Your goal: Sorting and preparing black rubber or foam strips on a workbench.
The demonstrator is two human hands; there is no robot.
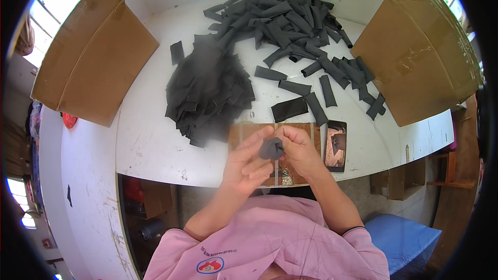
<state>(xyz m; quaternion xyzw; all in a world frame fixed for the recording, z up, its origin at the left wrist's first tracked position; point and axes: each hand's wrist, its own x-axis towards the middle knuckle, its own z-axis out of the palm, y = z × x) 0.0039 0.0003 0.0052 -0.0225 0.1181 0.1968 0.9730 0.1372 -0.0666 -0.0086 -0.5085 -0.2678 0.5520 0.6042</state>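
Note:
Close to the front edge of the table, my left hand point(248, 159) and my right hand point(299, 150) meet around a small dark grey tube point(271, 149) of soft, cloth-like material. One end of it is turned up and looks rounded and folded. My left fingers curl along its left side, while my right thumb and fingers pinch it from the right. Beneath both hands lies a brown wooden board point(306, 130) with pale strips across it. Beyond the board is a heap of flat dark grey pieces point(207, 91), and farther back a large pile of dark grey tubes point(282, 13).
Several loose tubes point(328, 91) are scattered right of the heap. A phone point(335, 147) with a lit screen lies right of the board. Cardboard panels stand at the left point(93, 52) and right point(420, 46) of the white table point(155, 145). A blue box-like object point(402, 238) is below right.

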